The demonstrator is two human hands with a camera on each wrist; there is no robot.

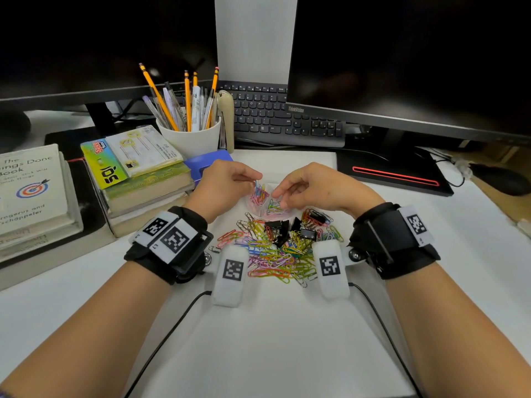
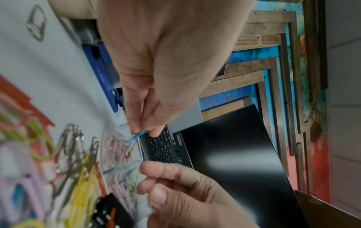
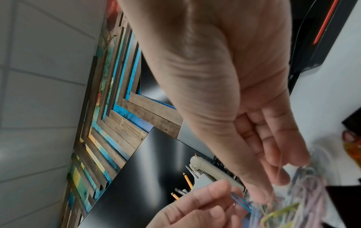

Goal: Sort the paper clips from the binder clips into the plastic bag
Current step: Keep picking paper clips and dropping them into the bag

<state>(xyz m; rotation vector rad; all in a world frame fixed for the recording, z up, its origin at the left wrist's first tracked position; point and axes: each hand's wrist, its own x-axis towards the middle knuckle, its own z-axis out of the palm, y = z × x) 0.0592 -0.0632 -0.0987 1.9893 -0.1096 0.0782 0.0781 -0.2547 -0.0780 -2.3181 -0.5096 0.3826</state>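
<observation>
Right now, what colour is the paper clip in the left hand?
Blue paper clip, clearest in the left wrist view.

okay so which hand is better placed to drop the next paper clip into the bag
Left. The left hand already pinches a blue paper clip right at the mouth of the plastic bag, while the right hand is busy pinching the bag's edge to hold it open.

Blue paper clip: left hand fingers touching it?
Touching. The left wrist view shows the left hand pinching the blue paper clip between fingertips, above the plastic bag mouth.
</observation>
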